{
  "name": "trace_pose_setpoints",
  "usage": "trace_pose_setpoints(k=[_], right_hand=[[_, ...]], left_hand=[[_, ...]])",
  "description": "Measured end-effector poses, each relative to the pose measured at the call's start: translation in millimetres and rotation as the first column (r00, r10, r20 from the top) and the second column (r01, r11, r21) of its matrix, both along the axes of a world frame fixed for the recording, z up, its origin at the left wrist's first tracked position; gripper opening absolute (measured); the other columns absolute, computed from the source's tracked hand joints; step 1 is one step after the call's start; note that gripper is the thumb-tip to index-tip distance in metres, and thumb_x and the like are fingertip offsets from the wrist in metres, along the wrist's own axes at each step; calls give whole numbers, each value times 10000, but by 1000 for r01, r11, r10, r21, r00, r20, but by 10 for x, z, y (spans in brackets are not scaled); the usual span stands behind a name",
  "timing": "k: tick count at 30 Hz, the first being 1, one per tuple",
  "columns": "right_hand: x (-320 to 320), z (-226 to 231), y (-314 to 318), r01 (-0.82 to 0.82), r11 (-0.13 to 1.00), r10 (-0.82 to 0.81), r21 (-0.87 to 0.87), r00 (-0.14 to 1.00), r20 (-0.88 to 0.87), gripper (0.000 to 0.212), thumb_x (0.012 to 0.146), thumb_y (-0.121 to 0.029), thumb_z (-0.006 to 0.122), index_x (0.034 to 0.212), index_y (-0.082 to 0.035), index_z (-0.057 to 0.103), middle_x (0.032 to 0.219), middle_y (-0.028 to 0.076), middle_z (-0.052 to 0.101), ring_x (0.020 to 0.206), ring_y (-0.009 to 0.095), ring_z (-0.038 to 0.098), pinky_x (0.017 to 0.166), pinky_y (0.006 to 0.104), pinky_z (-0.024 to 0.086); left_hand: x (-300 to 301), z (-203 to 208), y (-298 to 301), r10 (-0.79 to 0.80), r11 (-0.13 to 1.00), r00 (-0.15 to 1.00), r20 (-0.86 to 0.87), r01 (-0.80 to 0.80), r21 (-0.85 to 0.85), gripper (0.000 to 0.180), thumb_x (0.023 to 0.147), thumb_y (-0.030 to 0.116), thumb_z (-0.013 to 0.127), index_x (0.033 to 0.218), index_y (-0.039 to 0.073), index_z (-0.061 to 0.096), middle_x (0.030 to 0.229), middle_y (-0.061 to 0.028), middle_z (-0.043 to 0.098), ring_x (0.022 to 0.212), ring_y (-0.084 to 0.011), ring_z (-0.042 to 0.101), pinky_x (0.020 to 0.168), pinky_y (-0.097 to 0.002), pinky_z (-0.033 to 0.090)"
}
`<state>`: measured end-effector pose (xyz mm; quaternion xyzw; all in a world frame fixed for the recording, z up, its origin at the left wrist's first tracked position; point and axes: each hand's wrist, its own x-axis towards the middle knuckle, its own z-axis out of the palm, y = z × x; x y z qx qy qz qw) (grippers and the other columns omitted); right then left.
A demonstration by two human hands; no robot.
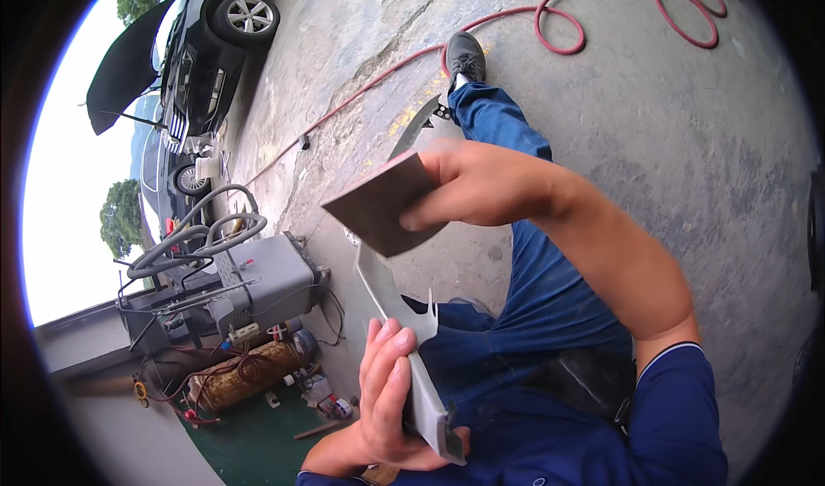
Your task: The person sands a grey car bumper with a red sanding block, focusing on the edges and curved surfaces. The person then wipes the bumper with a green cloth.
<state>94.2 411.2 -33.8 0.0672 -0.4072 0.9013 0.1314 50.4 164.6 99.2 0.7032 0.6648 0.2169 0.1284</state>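
My right hand (468, 185) grips a dark brown square sheet that looks like sandpaper (374, 207), thumb lying on its face. The sheet is held over the far end of a long, thin grey panel (378, 288) and hides part of it. Whether the two touch I cannot tell. My left hand (387, 400) is wrapped round the near end of this panel, fingers over its edge. The panel stands tilted above my lap, with a notched tab along its right side. Beyond the sheet, a curved grey strip (417, 125) shows near my outstretched leg.
A red hose (369, 91) winds across the concrete floor (653, 91). At the left stand a grey machine with thick hoses (266, 275) and a rusty cylinder (245, 374) on a green surface (258, 443). A dark car (210, 65) with its hood up is parked at the upper left.
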Motion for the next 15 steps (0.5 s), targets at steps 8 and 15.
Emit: trace_pose_setpoints(k=[8,15], right_hand=[[-17,538,-205,74,724,-189,685,977,94,266,913,-216,624,924,36,709,785,235,693,752,405,684,713,467,520],[219,1046,104,-70,486,-77,871,989,123,208,925,-162,636,970,36,684,775,221,657,689,334,620,679,403,500]], left_hand=[[39,-43,-62,12,995,1000,-24,-10,99,865,748,340,847,1403,-95,488,1375,-336,520,1266,-480,553,1113,-629,408],[103,-57,-114,48,974,999,-19,-43,222,730,680,245,870,1290,-52,601,1258,-242,595,1119,-412,624,1006,-525,534]])
